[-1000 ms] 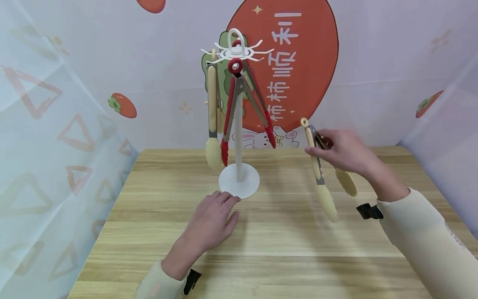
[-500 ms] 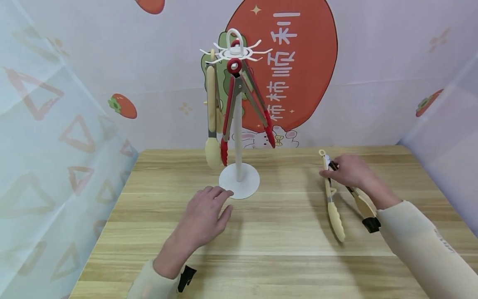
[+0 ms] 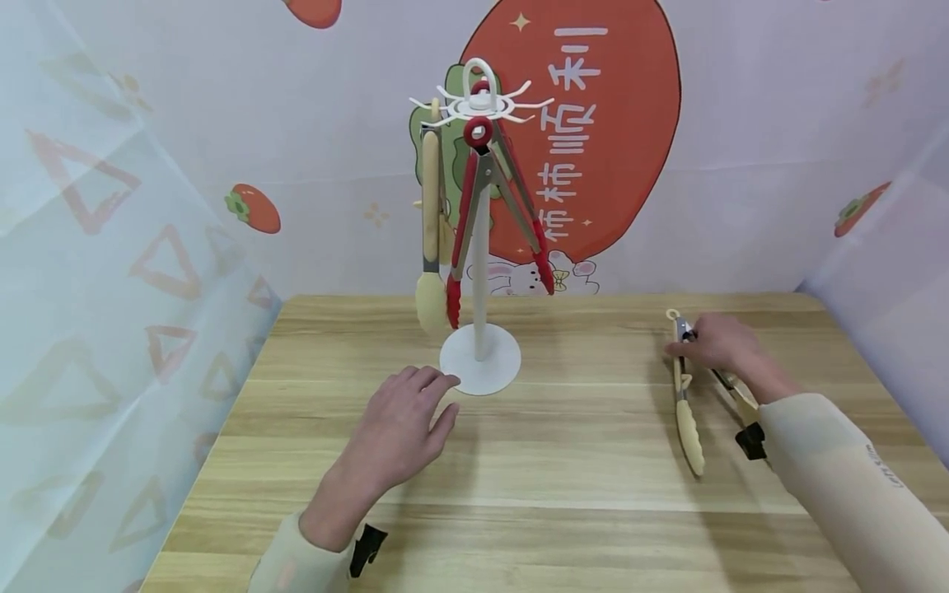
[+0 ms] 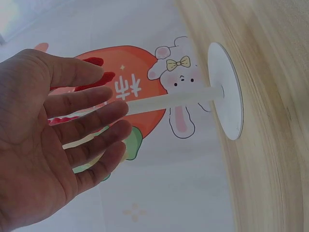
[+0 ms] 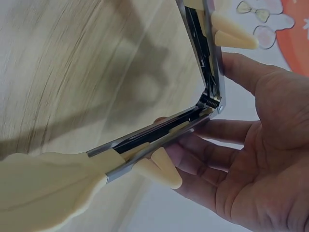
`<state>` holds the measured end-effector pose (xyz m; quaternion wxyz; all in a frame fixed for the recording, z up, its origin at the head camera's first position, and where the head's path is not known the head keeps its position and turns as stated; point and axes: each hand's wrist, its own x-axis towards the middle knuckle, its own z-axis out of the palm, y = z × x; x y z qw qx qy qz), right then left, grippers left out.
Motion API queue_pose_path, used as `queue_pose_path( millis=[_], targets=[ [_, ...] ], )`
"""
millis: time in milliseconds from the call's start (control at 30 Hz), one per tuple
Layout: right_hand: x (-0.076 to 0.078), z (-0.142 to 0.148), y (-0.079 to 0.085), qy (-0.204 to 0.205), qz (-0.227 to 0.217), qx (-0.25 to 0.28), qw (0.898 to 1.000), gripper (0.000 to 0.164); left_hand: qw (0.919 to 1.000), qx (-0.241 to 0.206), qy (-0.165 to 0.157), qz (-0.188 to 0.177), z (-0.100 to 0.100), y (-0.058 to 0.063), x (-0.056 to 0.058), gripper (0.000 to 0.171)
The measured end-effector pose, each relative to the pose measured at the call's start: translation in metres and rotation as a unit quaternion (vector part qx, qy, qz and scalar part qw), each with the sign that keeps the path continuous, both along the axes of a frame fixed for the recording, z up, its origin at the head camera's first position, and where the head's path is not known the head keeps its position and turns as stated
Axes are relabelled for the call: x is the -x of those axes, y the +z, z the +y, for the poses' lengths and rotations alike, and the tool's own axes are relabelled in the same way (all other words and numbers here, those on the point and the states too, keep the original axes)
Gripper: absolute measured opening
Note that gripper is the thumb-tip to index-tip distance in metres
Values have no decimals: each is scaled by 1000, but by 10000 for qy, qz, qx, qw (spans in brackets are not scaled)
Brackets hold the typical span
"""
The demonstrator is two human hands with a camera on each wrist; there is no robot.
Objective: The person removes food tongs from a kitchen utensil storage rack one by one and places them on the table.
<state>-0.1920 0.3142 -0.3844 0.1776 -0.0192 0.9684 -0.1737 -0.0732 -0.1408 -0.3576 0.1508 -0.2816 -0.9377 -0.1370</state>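
Cream tongs (image 3: 686, 420) are showing at the right of the frame, legs spread over the surface (image 3: 578, 461); the right hand (image 3: 717, 342) is gripping them near the hinge. Left of centre, the left hand (image 3: 400, 424) is hovering, fingers relaxed, near a white stand (image 3: 481, 280) where red tongs (image 3: 485, 169) and a second cream pair (image 3: 431, 198) are hanging.

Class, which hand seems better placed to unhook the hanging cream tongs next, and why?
Probably the left hand: it holds nothing and is nearer the white stand and those hanging cream tongs. The right hand, farther off, grips another cream pair.
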Motion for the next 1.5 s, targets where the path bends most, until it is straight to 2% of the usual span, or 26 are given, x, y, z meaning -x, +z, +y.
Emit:
queue_pose_path(
  millis=[200,467,600,767,867,967,1133,1200,1267,1367,1500],
  targets=[
    [2,17,-3,-96,-237,-208,9995,45,10000,-15,46,-54,-3,2,0,28],
    [5,35,-11,-326,-217,-341,9987,45,9997,-164,153,-65,-15,7,3,26],
    [3,39,-11,-308,-166,-485,9982,52,9994,-295,188,63,-23,12,6,25],
    [1,41,-13,-317,-94,-581,9978,56,9983,-529,242,92,-35,26,12,26],
    [1,41,-16,-416,-75,-575,9975,54,9960,-823,339,83,-42,41,19,27],
    [1,40,-19,-502,-34,-610,9969,55,9916,-1235,363,129,-48,58,30,27],
    [-1,37,-19,-598,-40,-670,9960,58,9782,-2029,45,448,-49,87,60,28],
    [-3,35,-17,-633,-36,-684,9956,58,9706,-2373,-71,395,-45,96,72,32],
    [-5,30,-13,-634,-23,-650,9959,58,9612,-2748,-186,158,-40,105,84,37],
    [-8,23,-7,-554,132,-655,9962,59,9430,-3280,-420,-385,-32,115,98,47],
    [-12,9,-2,-381,461,-717,9956,65,9202,-3719,-804,-919,-22,122,114,56]
  ],
)
